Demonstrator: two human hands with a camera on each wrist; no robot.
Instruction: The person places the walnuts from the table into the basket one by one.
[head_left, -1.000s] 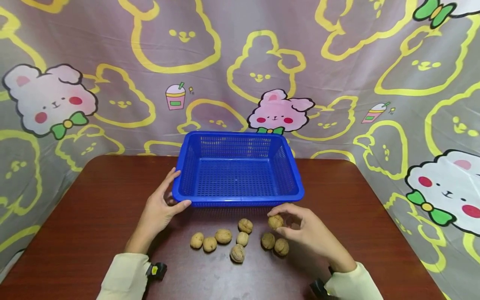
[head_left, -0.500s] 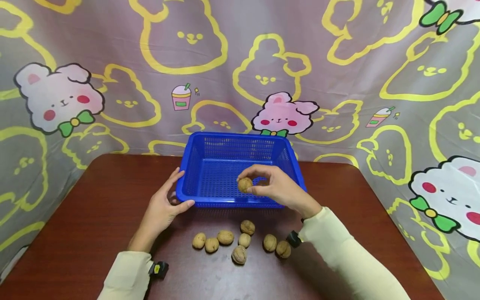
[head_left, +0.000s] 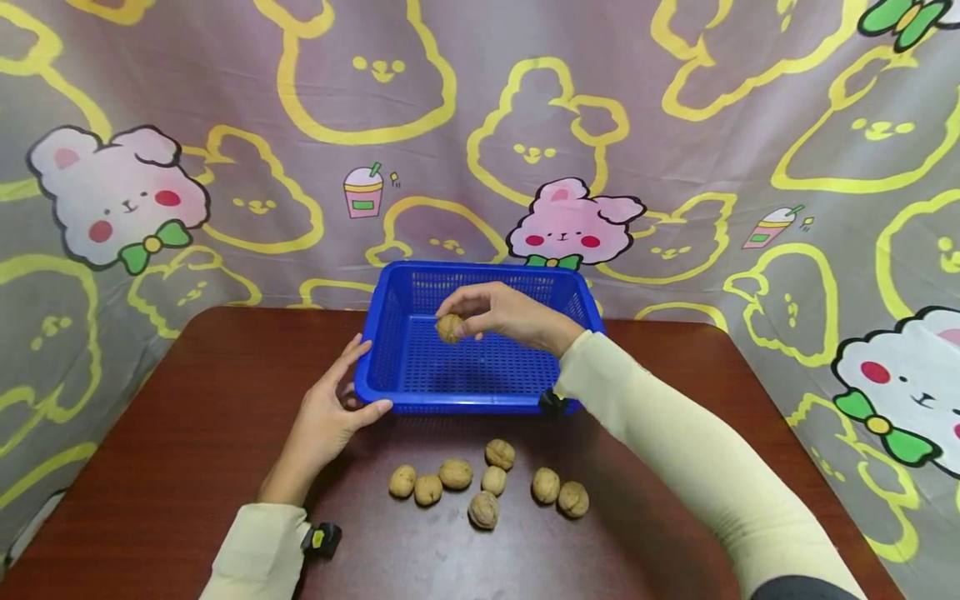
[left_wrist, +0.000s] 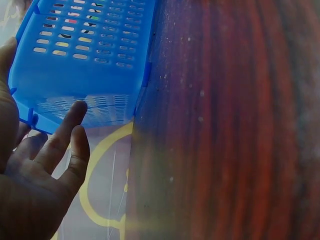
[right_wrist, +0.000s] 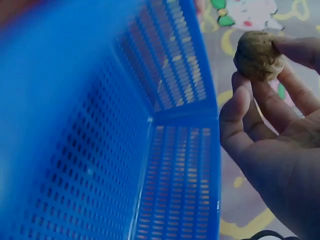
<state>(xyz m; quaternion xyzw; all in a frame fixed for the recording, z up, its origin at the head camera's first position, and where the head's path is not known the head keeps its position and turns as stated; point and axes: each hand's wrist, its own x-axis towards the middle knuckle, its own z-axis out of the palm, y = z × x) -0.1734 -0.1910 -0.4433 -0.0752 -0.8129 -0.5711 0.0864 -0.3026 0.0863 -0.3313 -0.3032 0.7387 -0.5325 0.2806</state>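
A walnut (head_left: 449, 328) is pinched between the thumb and fingertips of my right hand (head_left: 502, 315), above the inside of a blue plastic basket (head_left: 465, 400). In the right wrist view the same walnut (right_wrist: 257, 56) shows at the fingertips, above the level of the basket's rim. My left hand (head_left: 322, 421) holds the basket's front left corner, thumb on the front rim and fingers along the left side. Seen from the left wrist, fingers (left_wrist: 70, 122) reach along the slotted outer wall (left_wrist: 75, 70). In the head view no walnut shows on the visible basket floor.
Several walnuts lie on the brown table (head_left: 187, 433) in front of the basket, among them a left one (head_left: 402, 481), a middle one (head_left: 483, 509) and a right pair (head_left: 573, 499). A patterned curtain (head_left: 420, 100) hangs close behind the basket.
My right hand has lifted the walnut from the table in front of the basket and carried it left and forward over the basket. The left hand keeps its place on the corner.
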